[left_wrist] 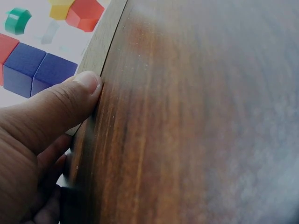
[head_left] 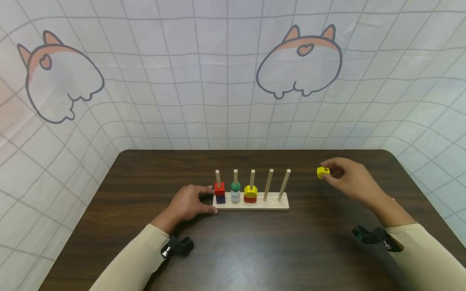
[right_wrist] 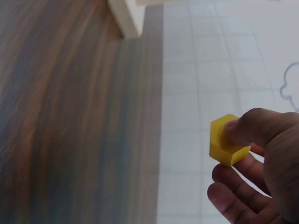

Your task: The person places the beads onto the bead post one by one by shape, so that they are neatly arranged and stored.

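A wooden peg board (head_left: 251, 207) with several upright pegs lies on the table. My left hand (head_left: 187, 204) grips its left end, the thumb (left_wrist: 86, 84) lying along the front edge. On the first peg a red square block (head_left: 219, 188) sits over dark blue blocks (left_wrist: 53, 70). The second bears a green ring (head_left: 236, 187) above a whitish piece (head_left: 235, 197); the third, a yellow hexagonal block (head_left: 251, 191) above red (head_left: 250, 199). To the right of the board, my right hand (head_left: 347, 178) pinches another yellow hexagonal block (right_wrist: 219, 140) above the table, apart from the pegs.
The two right-hand pegs, a fourth (head_left: 268, 184) and the last one (head_left: 284, 184), carry no blocks. Dark wood-grain table (head_left: 255, 250) surrounds the board. Behind it hangs a white grid-patterned cloth (head_left: 174, 101) with cartoon animal drawings.
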Tool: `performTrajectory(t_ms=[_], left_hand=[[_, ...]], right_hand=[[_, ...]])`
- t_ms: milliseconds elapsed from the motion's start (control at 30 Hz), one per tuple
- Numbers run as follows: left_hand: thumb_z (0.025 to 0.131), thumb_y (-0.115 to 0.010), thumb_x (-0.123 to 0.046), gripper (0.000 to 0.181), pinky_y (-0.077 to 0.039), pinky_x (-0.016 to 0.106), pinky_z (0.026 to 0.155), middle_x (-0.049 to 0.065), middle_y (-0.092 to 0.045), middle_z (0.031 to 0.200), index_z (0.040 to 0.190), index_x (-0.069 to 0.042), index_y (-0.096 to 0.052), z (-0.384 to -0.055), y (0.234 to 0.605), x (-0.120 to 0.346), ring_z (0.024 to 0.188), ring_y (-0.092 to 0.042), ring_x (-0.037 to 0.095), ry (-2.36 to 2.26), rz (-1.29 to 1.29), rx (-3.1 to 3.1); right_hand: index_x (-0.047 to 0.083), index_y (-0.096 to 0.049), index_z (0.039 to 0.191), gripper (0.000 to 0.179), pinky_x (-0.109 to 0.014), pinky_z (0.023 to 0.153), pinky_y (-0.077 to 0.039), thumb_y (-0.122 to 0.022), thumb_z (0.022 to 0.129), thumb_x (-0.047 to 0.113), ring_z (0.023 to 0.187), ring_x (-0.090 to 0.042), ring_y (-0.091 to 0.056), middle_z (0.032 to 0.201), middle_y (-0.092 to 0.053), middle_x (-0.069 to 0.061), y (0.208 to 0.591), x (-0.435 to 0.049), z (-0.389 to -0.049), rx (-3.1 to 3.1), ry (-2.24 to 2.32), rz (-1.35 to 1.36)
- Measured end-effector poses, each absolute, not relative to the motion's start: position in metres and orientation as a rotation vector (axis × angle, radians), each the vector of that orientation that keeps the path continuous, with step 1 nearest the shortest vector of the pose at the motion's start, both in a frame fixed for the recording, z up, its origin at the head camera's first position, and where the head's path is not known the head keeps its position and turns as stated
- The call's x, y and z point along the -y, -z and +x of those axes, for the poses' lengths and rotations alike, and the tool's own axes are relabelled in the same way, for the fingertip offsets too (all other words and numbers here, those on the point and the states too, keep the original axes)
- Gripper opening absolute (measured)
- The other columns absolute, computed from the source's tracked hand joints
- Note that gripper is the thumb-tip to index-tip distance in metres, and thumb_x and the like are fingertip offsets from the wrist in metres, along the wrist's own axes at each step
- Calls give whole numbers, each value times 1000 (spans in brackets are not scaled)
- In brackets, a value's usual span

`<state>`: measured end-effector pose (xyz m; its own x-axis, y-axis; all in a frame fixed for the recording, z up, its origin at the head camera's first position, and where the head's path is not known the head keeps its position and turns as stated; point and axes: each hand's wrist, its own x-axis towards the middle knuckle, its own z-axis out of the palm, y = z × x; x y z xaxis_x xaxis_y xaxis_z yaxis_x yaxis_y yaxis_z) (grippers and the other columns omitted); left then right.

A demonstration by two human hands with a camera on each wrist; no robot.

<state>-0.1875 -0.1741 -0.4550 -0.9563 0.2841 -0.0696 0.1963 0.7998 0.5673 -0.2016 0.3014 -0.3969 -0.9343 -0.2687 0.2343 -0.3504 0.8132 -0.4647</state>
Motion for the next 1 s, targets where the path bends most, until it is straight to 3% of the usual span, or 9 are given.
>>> performTrajectory(t_ms=[200,400,700,1000], left_hand=[[74,-93,-41,58,-44,52,105,3,-66,136,126,-22,-76,-188,454,173,132,-55,31,-864,378,-2836],[73,-93,-42,57,-44,51,105,3,-66,136,125,-23,-76,-189,456,173,132,-56,31,-862,385,-2844],[73,-93,-43,56,-44,51,105,3,-67,135,123,-23,-77,-190,457,173,131,-56,30,-867,396,-2849],[73,-93,-43,55,-45,50,104,3,-67,134,122,-25,-78,-189,457,174,130,-57,30,-859,401,-2855]], right_hand=[[8,-69,125,34,-29,73,-56,-78,93,14,89,-23,-69,106,-70,-6,381,-283,-197,2725,-801,576],[7,-71,123,34,-23,70,-55,-80,90,7,84,-19,-69,105,-70,-5,365,-262,-192,2623,-842,687],[9,-73,120,35,-31,71,-58,-82,87,3,84,-13,-68,106,-70,-2,347,-239,-191,2526,-812,856],[5,-73,118,33,-17,78,-53,-82,86,1,88,-13,-68,110,-71,-3,334,-220,-188,2504,-881,902]])
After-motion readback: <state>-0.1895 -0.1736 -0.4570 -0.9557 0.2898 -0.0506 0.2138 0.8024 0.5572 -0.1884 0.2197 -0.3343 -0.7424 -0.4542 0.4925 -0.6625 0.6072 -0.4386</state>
